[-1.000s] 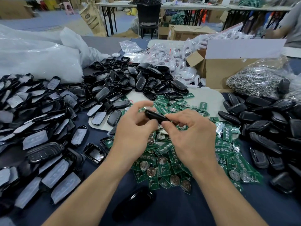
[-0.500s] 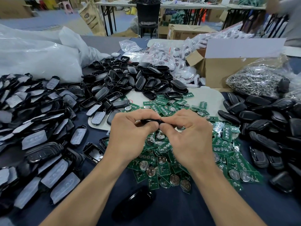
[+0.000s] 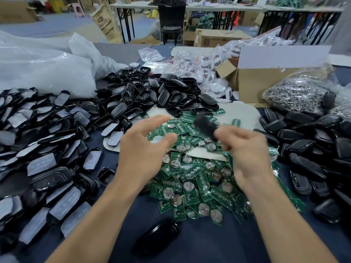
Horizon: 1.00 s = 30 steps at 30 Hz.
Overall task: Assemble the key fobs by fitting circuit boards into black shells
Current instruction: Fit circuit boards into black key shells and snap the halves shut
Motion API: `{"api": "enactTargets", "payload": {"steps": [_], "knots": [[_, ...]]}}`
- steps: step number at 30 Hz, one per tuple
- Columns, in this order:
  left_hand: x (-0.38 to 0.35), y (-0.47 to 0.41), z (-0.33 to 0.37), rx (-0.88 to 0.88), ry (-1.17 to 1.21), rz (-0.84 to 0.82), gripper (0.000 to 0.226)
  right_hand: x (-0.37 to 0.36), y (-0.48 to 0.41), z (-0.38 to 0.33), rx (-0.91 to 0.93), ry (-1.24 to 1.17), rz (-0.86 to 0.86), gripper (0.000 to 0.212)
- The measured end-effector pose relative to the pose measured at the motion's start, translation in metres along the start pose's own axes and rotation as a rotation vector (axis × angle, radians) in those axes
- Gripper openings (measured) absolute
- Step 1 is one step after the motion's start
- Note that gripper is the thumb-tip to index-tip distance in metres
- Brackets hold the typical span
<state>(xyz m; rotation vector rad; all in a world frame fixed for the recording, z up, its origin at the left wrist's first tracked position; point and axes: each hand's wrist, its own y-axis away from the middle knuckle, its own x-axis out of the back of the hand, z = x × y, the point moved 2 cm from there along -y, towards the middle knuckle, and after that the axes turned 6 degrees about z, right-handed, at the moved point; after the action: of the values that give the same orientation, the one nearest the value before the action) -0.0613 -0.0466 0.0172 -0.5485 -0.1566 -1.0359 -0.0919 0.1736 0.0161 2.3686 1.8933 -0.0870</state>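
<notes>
The right hand (image 3: pixel 248 154) holds a black key fob (image 3: pixel 206 126) in its grip, blurred, above the heap of green circuit boards (image 3: pixel 190 179) on the desk (image 3: pixel 199 243). The left hand (image 3: pixel 144 149) hovers just beside it, grip wide and holding nothing. Black shells (image 3: pixel 152 95) lie piled beyond.

I work in assembly workshop, warehouse-like. My table (image 3: pixel 199 245) heaped with bulk parts: black shells (image 3: pixel 152 95) at 11 o'clock, green circuit boards (image 3: pixel 190 179) dead centre, bag of metal rings (image 3: pixel 296 95) at 2. Open cardboard box (image 3: pixel 256 86) at 1. Folding tables (image 3: pixel 218 8), cartons (image 3: pixel 214 37), paper sack (image 3: pixel 106 21) on bare floor at 12.
</notes>
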Motion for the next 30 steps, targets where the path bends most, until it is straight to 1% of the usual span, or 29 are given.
{"api": "enactTargets", "payload": {"steps": [1, 2, 3, 4, 5, 6, 7, 8, 9, 10, 12, 14, 15, 16, 17, 19, 21, 23, 26, 29, 30], "knots": [[0.005, -0.004, -0.003, 0.036, -0.013, 0.045, 0.036, 0.009, -0.005, -0.002, -0.086, -0.332, 0.006, 0.006], [0.010, -0.009, -0.007, 0.072, -0.043, 0.096, 0.032, 0.018, -0.009, -0.003, -0.126, -0.563, 0.000, 0.026], [0.015, -0.013, -0.010, 0.103, -0.085, 0.141, 0.034, 0.025, -0.013, -0.004, -0.137, -0.651, -0.020, 0.045], [0.020, -0.017, -0.012, 0.127, -0.143, 0.170, 0.044, 0.026, -0.014, -0.005, -0.135, -0.617, -0.023, 0.054], [0.024, -0.020, -0.015, 0.151, -0.193, 0.183, 0.057, 0.023, -0.013, -0.005, -0.117, -0.515, -0.043, 0.051], [0.027, -0.022, -0.019, 0.167, -0.237, 0.182, 0.066, 0.015, -0.010, -0.004, -0.092, -0.377, -0.061, 0.040], [0.028, -0.024, -0.023, 0.175, -0.275, 0.167, 0.069, 0.007, -0.006, -0.003, -0.052, -0.204, -0.057, 0.025], [0.029, -0.025, -0.026, 0.182, -0.313, 0.151, 0.061, -0.002, -0.002, -0.002, 0.004, -0.027, -0.038, 0.014], [0.029, -0.026, -0.030, 0.199, -0.359, 0.140, 0.050, -0.010, 0.001, 0.000, 0.088, 0.159, -0.029, 0.015], [0.028, -0.027, -0.033, 0.223, -0.417, 0.131, 0.045, -0.019, 0.004, 0.002, 0.184, 0.330, -0.032, 0.018], [0.025, -0.029, -0.037, 0.240, -0.538, 0.108, 0.051, -0.039, 0.009, 0.003, 0.350, 0.593, -0.098, 0.020], [0.022, -0.028, -0.038, 0.215, -0.602, 0.090, 0.060, -0.058, 0.011, 0.010, 0.414, 0.820, -0.222, 0.030], [0.022, -0.028, -0.039, 0.214, -0.608, 0.078, 0.063, -0.067, 0.011, 0.015, 0.444, 0.974, -0.272, 0.037], [0.023, -0.029, -0.039, 0.214, -0.608, 0.067, 0.063, -0.073, 0.013, 0.021, 0.479, 1.126, -0.308, 0.043], [0.024, -0.029, -0.040, 0.211, -0.616, 0.057, 0.062, -0.077, 0.015, 0.025, 0.512, 1.222, -0.321, 0.045], [0.027, -0.031, -0.042, 0.209, -0.657, 0.026, 0.057, -0.077, 0.018, 0.028, 0.533, 1.204, -0.317, 0.043], [0.028, -0.031, -0.041, 0.208, -0.705, -0.009, 0.048, -0.070, 0.020, 0.029, 0.523, 1.107, -0.285, 0.036], [0.028, -0.032, -0.040, 0.204, -0.727, -0.009, 0.043, -0.064, 0.021, 0.029, 0.477, 0.992, -0.231, 0.030], [0.027, -0.031, -0.035, 0.170, -0.791, 0.020, 0.037, -0.055, 0.020, 0.028, 0.424, 0.760, -0.122, 0.023], [0.026, -0.027, -0.032, 0.056, -0.854, 0.093, 0.017, -0.047, 0.021, 0.019, 0.521, 0.663, 0.010, 0.019], [0.025, -0.026, -0.031, 0.029, -0.868, 0.123, 0.016, -0.045, 0.021, 0.017, 0.518, 0.592, 0.017, 0.020]]}}
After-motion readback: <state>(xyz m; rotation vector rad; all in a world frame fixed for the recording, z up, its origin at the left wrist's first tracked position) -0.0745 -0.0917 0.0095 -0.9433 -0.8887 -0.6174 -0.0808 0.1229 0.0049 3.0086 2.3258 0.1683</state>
